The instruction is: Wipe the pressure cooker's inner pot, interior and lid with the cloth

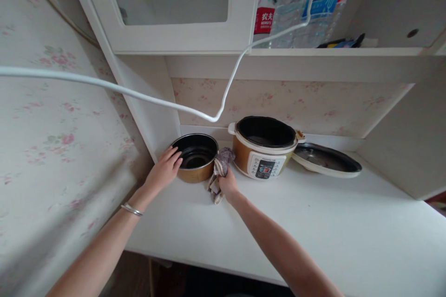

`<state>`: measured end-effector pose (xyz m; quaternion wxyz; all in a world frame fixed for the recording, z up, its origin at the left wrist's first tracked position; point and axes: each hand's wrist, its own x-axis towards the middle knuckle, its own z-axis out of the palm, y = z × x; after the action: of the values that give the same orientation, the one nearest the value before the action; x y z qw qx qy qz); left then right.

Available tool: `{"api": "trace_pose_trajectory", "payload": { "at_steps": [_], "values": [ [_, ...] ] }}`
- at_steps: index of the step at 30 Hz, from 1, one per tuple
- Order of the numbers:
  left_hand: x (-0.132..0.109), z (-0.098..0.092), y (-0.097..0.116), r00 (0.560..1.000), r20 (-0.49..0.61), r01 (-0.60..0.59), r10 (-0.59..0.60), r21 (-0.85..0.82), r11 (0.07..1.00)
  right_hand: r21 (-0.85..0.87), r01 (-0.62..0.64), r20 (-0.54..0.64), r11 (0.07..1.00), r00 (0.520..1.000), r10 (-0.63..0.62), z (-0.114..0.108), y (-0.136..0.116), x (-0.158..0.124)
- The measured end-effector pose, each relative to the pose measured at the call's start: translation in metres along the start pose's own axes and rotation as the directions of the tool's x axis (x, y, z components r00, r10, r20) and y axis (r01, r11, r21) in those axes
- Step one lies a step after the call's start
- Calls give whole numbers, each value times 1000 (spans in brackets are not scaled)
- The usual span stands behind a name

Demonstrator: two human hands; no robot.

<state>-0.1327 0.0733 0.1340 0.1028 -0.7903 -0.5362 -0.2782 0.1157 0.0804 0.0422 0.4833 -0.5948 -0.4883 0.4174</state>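
Note:
A round inner pot [195,175], gold outside and black inside, stands upright on the white counter at the left. My left hand [166,166] grips its left rim, the fingers lying over the edge and the thumb hidden. In my right hand [228,183] is a bunched grey-and-beige cloth [219,171], held against the pot's right side. Just right of the cloth sits a gold-and-white electric cooker [240,151] without its lid; its dark inside and front control panel show. A detached lid [327,160] rests black side up, right of the cooker.
A white cable [167,102] hangs across the view in front of the cabinet. Overhead, a shelf [383,51] holds several plastic bottles [292,14] beside a glazed cabinet door [184,37]. Flowered wall stands close on the left. The white counter [313,222] ends at a front edge near me.

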Motion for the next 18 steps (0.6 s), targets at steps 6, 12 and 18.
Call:
{"api": "trace_pose_trajectory", "payload": {
  "at_steps": [6, 12, 18],
  "values": [
    [-21, 10, -9, 984, 48, 175, -173, -27, 984, -43, 85, 31, 995, 996, -84, 12, 7, 3],
    [-24, 24, 64, 973, -102, 210, -209, -2, 978, -34, 121, 10, 992, 993, -121, 24, 6, -18],
    [-43, 40, 114, 992, -73, 88, -107, -221, 971, -39, 153, 172, 987, 974, -144, -7, -4, -19]
  ]
}}
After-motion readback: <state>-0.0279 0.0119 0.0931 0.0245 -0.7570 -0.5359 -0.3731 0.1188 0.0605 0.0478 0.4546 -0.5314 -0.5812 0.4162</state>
